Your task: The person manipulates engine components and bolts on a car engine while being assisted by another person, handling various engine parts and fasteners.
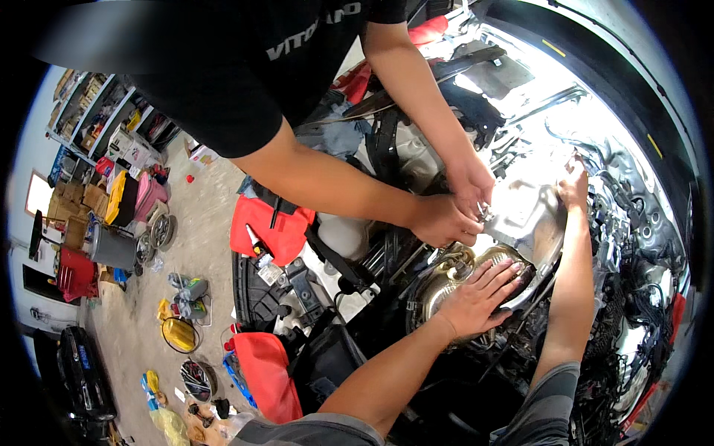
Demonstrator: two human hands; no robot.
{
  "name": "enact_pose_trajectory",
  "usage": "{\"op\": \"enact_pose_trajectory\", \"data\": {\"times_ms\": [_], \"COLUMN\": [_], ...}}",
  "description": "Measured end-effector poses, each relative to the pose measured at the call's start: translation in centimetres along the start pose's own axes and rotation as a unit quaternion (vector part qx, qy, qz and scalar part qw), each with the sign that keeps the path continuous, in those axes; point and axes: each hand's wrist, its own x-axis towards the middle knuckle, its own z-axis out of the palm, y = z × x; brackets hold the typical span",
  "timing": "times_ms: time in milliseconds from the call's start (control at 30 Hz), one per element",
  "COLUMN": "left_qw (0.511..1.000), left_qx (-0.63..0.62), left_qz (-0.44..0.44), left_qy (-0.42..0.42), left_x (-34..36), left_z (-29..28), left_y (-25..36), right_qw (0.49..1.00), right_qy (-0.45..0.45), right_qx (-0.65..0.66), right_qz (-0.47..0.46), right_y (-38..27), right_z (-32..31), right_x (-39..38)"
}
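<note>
four hands meet over the engine bay (636, 320), right of centre in the frame, two of them the wearer's own. the left hand (480, 296) lies palm down with fingers spread across a ribbed metal part (439, 290), bracing or resting rather than gripping, it seems. the right hand (573, 183) is curled at the upper right edge of the silver shield (524, 212); glare blurs its fingertips, so whether it has hold of anything cannot be told. the shield sits right of centre, between the right hand and the co-worker's hands (450, 221), whose fingers are bunched near its left edge around something too small to make out.

as for progress, the bay is laid open and the shield can be reached, so access looks done; the shield lies among the engine parts, and the fine work at its edge looks unfinished. how much is left beyond that cannot be judged.

red covers (268, 372) drape the bay's edge at lower centre and left of centre, a bottle (256, 239) resting on the upper one. strong light whitens the upper right. concrete floor (190, 238) fills the left side, with jugs (195, 290), a yellow container (178, 334) and a bucket (214, 386) at lower left. shelves (119, 110) stand at upper left, a red bin (76, 271) below them, a dark car (82, 372) at the lower left edge.
</note>
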Motion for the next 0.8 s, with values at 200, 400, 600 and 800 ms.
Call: {"op": "enact_pose_trajectory", "data": {"times_ms": [200,400,600,800], "left_qw": [1.0,1.0,0.999,0.999], "left_qx": [-0.009,-0.004,0.022,0.017], "left_qz": [-0.002,0.009,-0.009,0.0], "left_qy": [-0.029,-0.022,-0.034,-0.027], "left_x": [0.0,0.8,0.1,0.5], "left_z": [-0.1,0.0,-0.1,0.4], "left_y": [-0.2,0.0,-0.1,0.1], "right_qw": [0.989,0.998,0.988,0.996], "right_qy": [0.055,0.01,0.06,0.052], "right_qx": [-0.121,-0.038,-0.105,-0.064], "right_qz": [0.07,-0.053,0.093,0.02], "right_y": [-0.3,0.1,-3.4,-2.5], "right_z": [0.3,-0.6,-0.3,-0.8], "right_x": [0.0,-0.2,-0.9,-0.8]}}
